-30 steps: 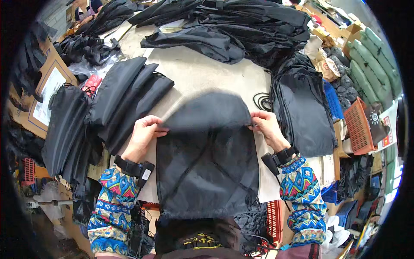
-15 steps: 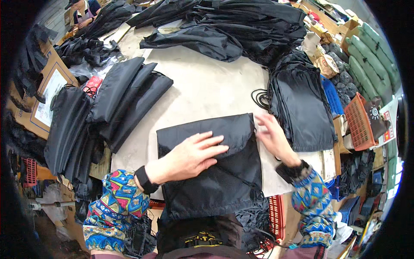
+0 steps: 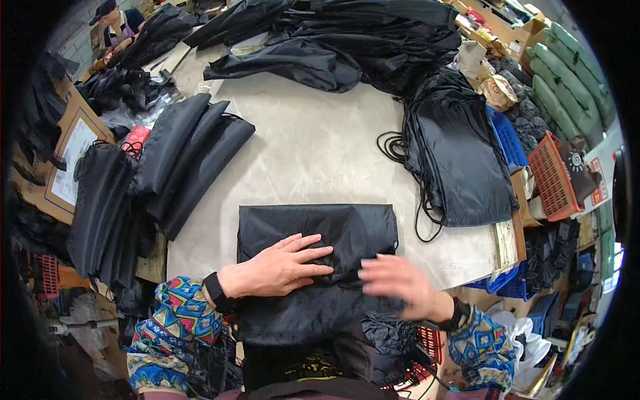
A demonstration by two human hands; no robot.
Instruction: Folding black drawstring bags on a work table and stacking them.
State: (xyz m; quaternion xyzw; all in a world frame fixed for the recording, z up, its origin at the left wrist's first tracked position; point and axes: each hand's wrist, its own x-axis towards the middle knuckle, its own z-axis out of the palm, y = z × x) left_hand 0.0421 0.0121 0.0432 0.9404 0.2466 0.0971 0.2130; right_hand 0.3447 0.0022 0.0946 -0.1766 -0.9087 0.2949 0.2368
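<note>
A black drawstring bag (image 3: 287, 223) lies flat at the near edge of the table, its lower part hanging toward my lap. A fold or flap runs across its upper part. My left hand (image 3: 277, 267) rests palm down on the bag's middle, fingers stretched out and holding nothing. Over the bag's right side is my right hand (image 3: 400, 283), a little blurred, with fingers extended; whether it touches the cloth I cannot tell. To the right lies a stack of black drawstring bags (image 3: 460, 157), with loose cords looping onto the table.
Folded black bags (image 3: 187, 160) fan out at the left. A heap of black cloth (image 3: 373, 40) covers the table's far side. At the right stand an orange basket (image 3: 555, 177) and a blue crate (image 3: 505, 143). Another person (image 3: 119, 30) works at the far left.
The bag's far edge has come nearer to me and now lies straight across. My right hand has moved from beside the bag's far right corner back over its right side.
</note>
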